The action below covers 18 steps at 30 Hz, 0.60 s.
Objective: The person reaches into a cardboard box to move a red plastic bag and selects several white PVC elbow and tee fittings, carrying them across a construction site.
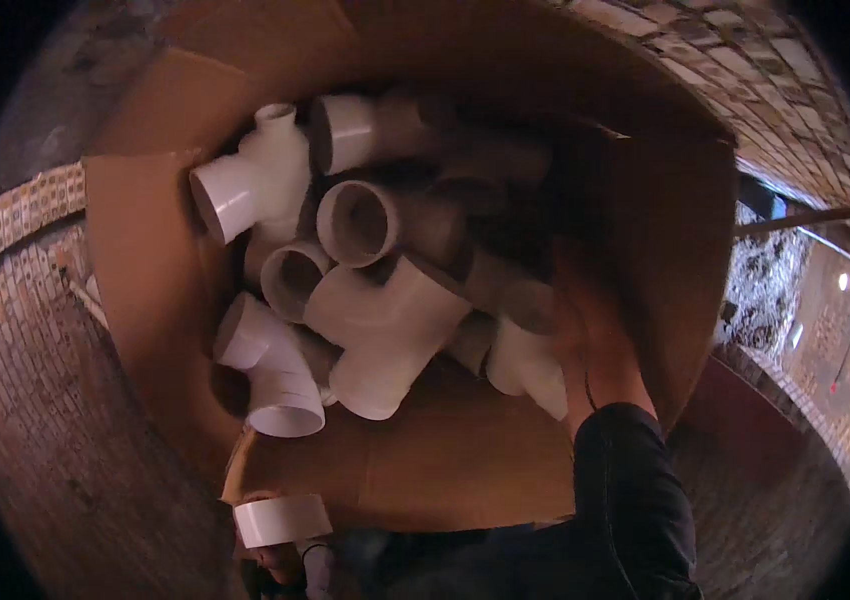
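Observation:
A large cardboard box (402, 472) stands open before me with several white plastic pipe fittings piled inside. At the bottom left, my left hand (281, 564) grips a white pipe fitting (282, 520) just outside the near flap; most of this hand is hidden. My right arm reaches down into the box's right side, and my right hand (575, 262) fades into deep shadow, so its fingers and any hold are hidden. Beside that forearm lies a white fitting (526, 360). A branched fitting (387, 330) lies mid-pile, and an elbow-shaped one (271, 367) is nearer the left wall.
Brick paving (42, 360) spreads to the left of the box. A brick wall (762, 75) rises at the upper right, with a thin bar (815, 219) below it. The box's side walls (147, 292) stand high around the fittings.

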Each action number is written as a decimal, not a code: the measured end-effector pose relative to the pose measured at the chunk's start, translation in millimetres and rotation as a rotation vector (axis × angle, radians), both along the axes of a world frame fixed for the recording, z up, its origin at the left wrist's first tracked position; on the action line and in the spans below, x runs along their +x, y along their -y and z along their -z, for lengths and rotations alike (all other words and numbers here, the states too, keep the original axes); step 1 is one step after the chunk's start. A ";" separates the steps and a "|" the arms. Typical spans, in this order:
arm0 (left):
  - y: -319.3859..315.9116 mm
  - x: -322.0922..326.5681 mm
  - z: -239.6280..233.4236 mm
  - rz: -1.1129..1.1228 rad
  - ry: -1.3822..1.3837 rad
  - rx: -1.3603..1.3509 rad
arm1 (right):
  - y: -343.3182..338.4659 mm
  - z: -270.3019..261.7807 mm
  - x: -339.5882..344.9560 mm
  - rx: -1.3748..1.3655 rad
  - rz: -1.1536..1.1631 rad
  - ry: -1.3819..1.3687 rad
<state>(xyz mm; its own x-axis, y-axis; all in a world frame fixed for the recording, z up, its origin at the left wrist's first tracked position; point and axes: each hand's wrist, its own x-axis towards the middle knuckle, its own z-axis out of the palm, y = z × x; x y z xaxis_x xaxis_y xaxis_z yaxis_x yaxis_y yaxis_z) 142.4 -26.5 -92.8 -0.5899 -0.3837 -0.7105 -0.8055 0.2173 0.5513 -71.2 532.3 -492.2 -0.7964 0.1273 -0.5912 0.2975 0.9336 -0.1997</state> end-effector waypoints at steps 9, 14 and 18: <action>0.8 24.6 -2.5 -0.027 -0.024 -0.054 | 21.0 2.2 4.0 -0.031 -0.081 0.024; -5.0 26.4 14.1 -0.028 -0.042 -0.022 | -9.3 -19.8 -5.1 0.002 -0.082 0.021; 2.0 33.7 10.0 -0.034 -0.133 -0.043 | 15.1 -69.5 -9.9 -0.027 -0.093 -0.045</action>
<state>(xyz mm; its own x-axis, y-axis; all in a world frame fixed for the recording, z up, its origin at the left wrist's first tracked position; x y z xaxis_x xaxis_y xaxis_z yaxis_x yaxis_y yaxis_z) 176.1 -28.5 -102.8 -0.6635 -0.4334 -0.6098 -0.7335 0.2163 0.6443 -81.2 517.1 -422.7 -0.8296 0.0356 -0.5572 0.1997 0.9509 -0.2365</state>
